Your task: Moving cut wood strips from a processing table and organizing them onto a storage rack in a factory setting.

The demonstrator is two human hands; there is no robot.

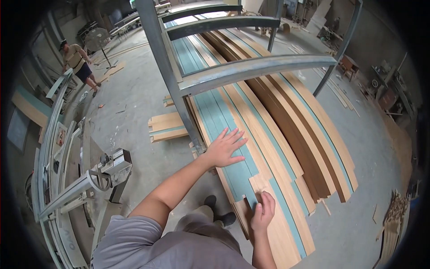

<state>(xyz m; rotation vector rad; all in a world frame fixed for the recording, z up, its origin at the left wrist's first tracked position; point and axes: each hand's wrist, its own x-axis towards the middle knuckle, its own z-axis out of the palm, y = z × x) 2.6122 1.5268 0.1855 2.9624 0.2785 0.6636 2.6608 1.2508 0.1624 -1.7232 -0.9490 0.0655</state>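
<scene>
Long boards with pale wood and teal faces [237,172] lie side by side in a stack running away from me. My left hand [225,149] lies flat on the teal boards, with its fingers spread and holding nothing. Nearer to me, my right hand [263,213] is curled over the pale wood board [280,224], close to the near end of a narrow teal strip. Its fingers are bent together with the thumb beside them; whatever lies within them is hidden. The near ends of the boards are staggered.
A grey metal frame [260,74] stands over the stack, one post just beyond my left hand. Short board pieces [168,126] stick out at its left. At left is a machine with a handwheel [99,180]. Another person [78,62] stands at far left near a fan [97,40].
</scene>
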